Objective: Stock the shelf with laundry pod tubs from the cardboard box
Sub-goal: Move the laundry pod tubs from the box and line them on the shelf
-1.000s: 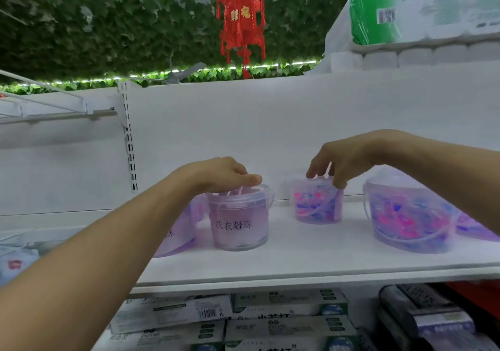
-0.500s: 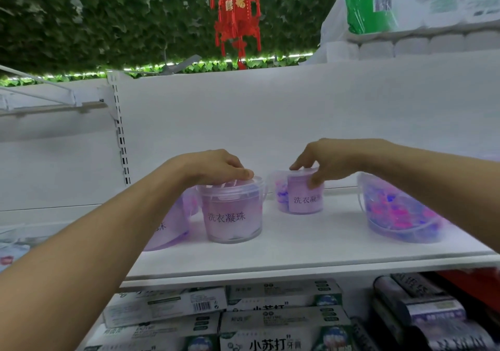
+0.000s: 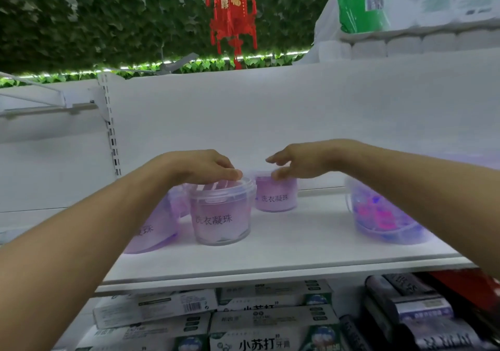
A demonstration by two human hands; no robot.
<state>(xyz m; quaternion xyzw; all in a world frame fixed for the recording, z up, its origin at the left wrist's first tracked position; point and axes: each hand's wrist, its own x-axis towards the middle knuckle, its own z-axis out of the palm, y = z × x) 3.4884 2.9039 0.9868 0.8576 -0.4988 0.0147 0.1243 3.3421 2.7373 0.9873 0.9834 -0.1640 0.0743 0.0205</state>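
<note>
Left hand (image 3: 203, 167) grasping the lid of the front laundry pod tub (image 3: 220, 212); right hand (image 3: 300, 162) released, fingers spread over the rear laundry pod tub (image 3: 276, 195).

On the white shelf (image 3: 284, 248), the left hand (image 3: 200, 166) rests atop the front tub (image 3: 220, 212). At two o'clock from it, the right hand (image 3: 297, 162) touches the back tub (image 3: 276, 196), fingers spread, perhaps letting go. A third tub (image 3: 387, 215) stands at three o'clock.

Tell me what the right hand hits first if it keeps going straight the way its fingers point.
The right hand points leftward over the small back tub. Straight on, it would probably meet the left hand resting on the front tub, though depth between them is unclear.
</note>
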